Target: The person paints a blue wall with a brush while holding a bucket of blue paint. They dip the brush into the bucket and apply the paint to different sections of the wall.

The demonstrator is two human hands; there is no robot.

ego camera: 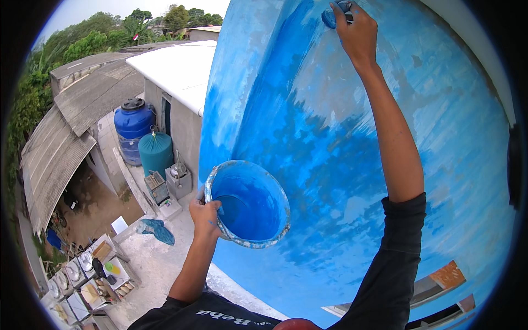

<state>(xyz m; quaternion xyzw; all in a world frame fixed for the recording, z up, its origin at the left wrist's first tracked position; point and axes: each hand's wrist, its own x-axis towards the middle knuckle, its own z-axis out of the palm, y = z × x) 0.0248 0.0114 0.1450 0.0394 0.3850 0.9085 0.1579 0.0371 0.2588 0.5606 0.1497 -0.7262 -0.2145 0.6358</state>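
Note:
My left hand (206, 216) grips the rim of a paint-smeared bucket (251, 171), thumb over the near edge. The bucket is tilted towards me and its inside is coated with blue paint. High on the wall, my right hand (357, 35) holds a blue-stained paint applicator (329, 18), probably a brush; fingers hide part of it. The applicator is against or very close to the wall (321, 165), I cannot tell which. Fresh darker blue covers the wall's middle and the strip beside a vertical corner. Paler blue and grey patches show around it.
Below on the left are a pale concrete floor (154, 264), a blue water tank (134, 123), a teal covered tank (156, 150), a crumpled blue sheet (156, 231) and cages (90, 293). Corrugated roofs (57, 152) lie beyond. Wall openings (429, 288) sit at lower right.

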